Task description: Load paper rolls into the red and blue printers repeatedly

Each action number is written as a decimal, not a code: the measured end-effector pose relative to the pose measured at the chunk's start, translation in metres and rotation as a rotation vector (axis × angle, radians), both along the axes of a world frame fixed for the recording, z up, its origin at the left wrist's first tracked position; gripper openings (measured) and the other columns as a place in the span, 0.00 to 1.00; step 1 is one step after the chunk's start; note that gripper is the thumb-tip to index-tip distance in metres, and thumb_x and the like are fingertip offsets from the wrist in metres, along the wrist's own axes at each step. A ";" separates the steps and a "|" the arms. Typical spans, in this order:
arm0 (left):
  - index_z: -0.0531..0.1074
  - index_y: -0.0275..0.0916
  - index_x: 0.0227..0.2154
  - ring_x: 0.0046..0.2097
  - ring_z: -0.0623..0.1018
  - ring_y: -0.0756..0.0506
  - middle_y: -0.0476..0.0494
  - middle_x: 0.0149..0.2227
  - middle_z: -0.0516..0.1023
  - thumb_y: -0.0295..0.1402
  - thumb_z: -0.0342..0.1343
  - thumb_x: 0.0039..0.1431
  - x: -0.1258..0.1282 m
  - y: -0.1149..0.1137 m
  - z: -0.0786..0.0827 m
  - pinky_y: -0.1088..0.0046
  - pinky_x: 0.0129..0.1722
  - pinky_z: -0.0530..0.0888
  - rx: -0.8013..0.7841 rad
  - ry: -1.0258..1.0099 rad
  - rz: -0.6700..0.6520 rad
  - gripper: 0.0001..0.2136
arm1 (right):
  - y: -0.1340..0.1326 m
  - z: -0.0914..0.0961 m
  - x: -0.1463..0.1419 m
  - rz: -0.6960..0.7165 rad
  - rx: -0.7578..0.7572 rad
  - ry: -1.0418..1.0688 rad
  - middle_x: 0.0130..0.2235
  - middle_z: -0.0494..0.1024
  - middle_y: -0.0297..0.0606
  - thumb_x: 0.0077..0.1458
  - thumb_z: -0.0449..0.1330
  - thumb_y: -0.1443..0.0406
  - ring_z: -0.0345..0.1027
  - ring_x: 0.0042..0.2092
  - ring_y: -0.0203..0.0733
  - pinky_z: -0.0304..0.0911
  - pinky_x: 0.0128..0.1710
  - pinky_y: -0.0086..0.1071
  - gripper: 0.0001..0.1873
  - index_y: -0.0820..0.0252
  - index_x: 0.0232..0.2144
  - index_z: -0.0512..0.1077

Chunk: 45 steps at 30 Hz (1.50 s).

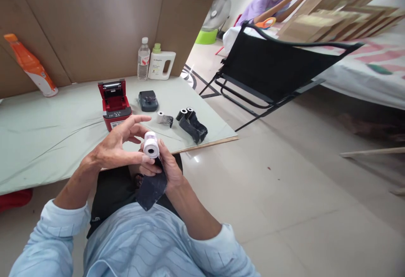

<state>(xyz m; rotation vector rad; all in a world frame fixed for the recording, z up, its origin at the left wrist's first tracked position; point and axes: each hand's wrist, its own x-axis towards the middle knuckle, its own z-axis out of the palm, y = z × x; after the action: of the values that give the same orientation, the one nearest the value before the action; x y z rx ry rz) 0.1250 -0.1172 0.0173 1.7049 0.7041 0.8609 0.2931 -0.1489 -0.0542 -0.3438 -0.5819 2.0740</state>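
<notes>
A white paper roll (151,147) with a dark core is in my right hand (169,166), whose fingers are wrapped round it. From the roll a dark, blackened strip (153,189) hangs down over my lap. My left hand (118,144) reaches in from the left with its fingers stretched apart; its thumb touches the roll's near edge. Just beyond that hand stands a red and black receipt printer (116,109) with its lid raised. A small white roll (162,117) with a dark-marked tail lies farther back, beside two black ribbon rolls (189,120) with a loose, crumpled strip.
A dark grey box-shaped device (148,101) rests on the pale tabletop (72,142). Behind it are a clear bottle (143,59) and a white jug (162,63). An orange bottle (33,66) leans against cardboard. To the right stands a black folding chair (278,66); a person (262,2) sits beyond.
</notes>
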 end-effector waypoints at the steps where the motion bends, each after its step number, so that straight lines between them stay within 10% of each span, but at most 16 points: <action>1: 0.69 0.42 0.61 0.50 0.82 0.40 0.41 0.45 0.82 0.32 0.76 0.48 0.000 0.000 0.003 0.59 0.53 0.76 -0.008 0.015 0.004 0.36 | 0.000 0.001 0.000 0.007 0.006 0.005 0.21 0.64 0.22 0.61 0.69 0.49 0.38 0.18 0.24 0.47 0.17 0.21 0.21 0.59 0.31 0.71; 15: 0.67 0.42 0.52 0.28 0.77 0.53 0.46 0.44 0.81 0.41 0.74 0.50 0.055 -0.038 -0.042 0.77 0.27 0.75 -0.283 -0.620 0.385 0.30 | -0.003 0.005 -0.012 -0.086 -0.082 0.114 0.21 0.56 0.19 0.64 0.65 0.46 0.37 0.18 0.26 0.47 0.16 0.22 0.22 0.57 0.32 0.71; 24: 0.67 0.44 0.53 0.40 0.82 0.48 0.44 0.49 0.82 0.40 0.77 0.49 0.064 -0.043 -0.042 0.71 0.40 0.82 -0.211 -0.605 0.452 0.32 | -0.006 0.016 -0.008 -0.114 -0.121 0.103 0.20 0.53 0.20 0.64 0.64 0.44 0.37 0.18 0.28 0.49 0.16 0.22 0.24 0.57 0.31 0.71; 35: 0.63 0.44 0.57 0.46 0.82 0.43 0.40 0.50 0.81 0.43 0.73 0.53 0.052 -0.034 -0.042 0.65 0.45 0.80 -0.059 -0.401 0.433 0.33 | -0.006 0.019 -0.003 -0.091 -0.084 0.017 0.21 0.59 0.21 0.61 0.65 0.42 0.38 0.18 0.26 0.49 0.16 0.23 0.25 0.58 0.35 0.75; 45: 0.72 0.43 0.57 0.49 0.80 0.41 0.44 0.47 0.80 0.30 0.68 0.48 -0.005 -0.007 0.015 0.61 0.54 0.76 0.363 0.406 0.083 0.31 | 0.007 -0.001 0.013 -0.040 0.085 -0.387 0.19 0.66 0.26 0.49 0.75 0.47 0.50 0.19 0.26 0.45 0.16 0.24 0.25 0.62 0.25 0.74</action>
<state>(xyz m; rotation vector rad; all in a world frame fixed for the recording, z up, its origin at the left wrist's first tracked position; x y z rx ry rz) 0.1202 -0.1240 0.0325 2.2251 0.9363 0.7360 0.3060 -0.1423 -0.0553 -0.7089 -0.8824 1.9474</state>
